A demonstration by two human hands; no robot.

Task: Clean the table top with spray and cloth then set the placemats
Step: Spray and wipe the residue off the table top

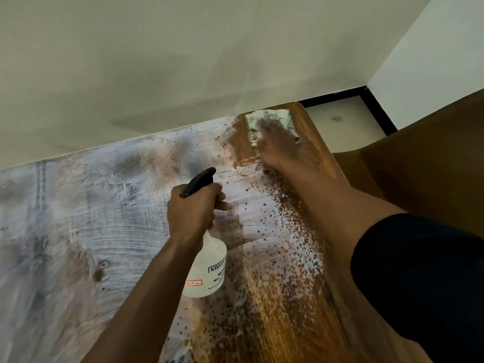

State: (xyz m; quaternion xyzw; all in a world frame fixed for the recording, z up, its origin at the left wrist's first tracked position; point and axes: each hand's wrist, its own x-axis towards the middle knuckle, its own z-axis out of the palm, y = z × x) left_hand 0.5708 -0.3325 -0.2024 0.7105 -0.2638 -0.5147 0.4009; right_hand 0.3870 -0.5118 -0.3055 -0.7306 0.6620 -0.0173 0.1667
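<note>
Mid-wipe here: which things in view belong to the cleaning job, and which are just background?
In use:
spray bottle in left hand
cloth, blurred, under right hand
wet wooden table top

Background:
wall
floor past the table's end
No placemats in view.
</note>
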